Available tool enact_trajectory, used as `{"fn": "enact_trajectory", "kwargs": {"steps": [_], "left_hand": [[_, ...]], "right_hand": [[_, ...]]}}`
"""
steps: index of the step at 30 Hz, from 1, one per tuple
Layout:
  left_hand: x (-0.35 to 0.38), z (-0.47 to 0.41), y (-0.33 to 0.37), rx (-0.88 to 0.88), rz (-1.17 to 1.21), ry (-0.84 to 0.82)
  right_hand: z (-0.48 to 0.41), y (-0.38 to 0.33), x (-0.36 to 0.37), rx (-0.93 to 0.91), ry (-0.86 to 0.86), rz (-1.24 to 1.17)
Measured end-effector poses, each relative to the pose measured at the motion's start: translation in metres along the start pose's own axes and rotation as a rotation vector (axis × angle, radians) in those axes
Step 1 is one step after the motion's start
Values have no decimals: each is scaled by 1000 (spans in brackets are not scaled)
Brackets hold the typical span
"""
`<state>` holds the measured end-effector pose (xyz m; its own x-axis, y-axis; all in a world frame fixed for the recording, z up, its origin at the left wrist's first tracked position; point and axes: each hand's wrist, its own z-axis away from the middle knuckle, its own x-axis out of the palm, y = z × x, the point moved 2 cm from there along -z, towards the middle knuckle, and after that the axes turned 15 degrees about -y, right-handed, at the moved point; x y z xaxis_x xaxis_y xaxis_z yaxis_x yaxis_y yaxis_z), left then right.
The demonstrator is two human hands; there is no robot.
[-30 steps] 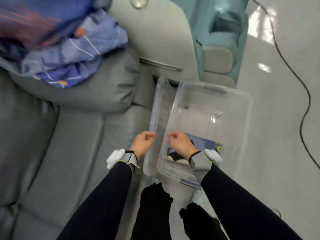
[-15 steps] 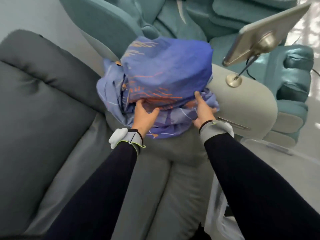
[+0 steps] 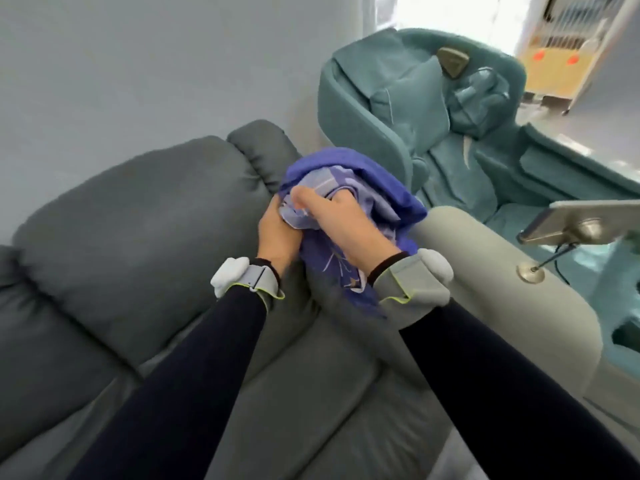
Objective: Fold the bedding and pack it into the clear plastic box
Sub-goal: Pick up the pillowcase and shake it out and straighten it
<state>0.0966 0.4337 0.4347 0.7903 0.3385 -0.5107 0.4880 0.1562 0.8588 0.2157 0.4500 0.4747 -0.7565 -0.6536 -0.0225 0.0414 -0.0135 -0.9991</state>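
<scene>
Here both arms reach forward; left hand [image 3: 277, 230] and right hand [image 3: 341, 225] grip clamped on bunched bedding [image 3: 363, 188].

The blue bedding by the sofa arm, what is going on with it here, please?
A person is gripping a crumpled bundle of blue bedding with both hands, above the arm of a grey sofa. The left hand holds the bundle from its left side, and the right hand has its fingers curled into the fabric on top. The bedding is bunched, not yet folded. The clear plastic box is not in this view; a teal chair stands beyond the sofa.
</scene>
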Motion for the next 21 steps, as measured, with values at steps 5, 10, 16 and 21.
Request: {"fn": "enact_trajectory", "kwargs": {"steps": [5, 10, 16, 21], "left_hand": [[-148, 97, 49, 21, -47, 307], [-244, 184, 86, 33, -135, 466], [-356, 265, 92, -37, -264, 423], [-430, 314, 42, -162, -328, 401]], "right_hand": [[57, -74, 69, -234, -106, 457], [88, -137, 136, -437, 129, 621], [96, -189, 244, -606, -139, 467], [89, -198, 314, -518, -357, 756]]}}
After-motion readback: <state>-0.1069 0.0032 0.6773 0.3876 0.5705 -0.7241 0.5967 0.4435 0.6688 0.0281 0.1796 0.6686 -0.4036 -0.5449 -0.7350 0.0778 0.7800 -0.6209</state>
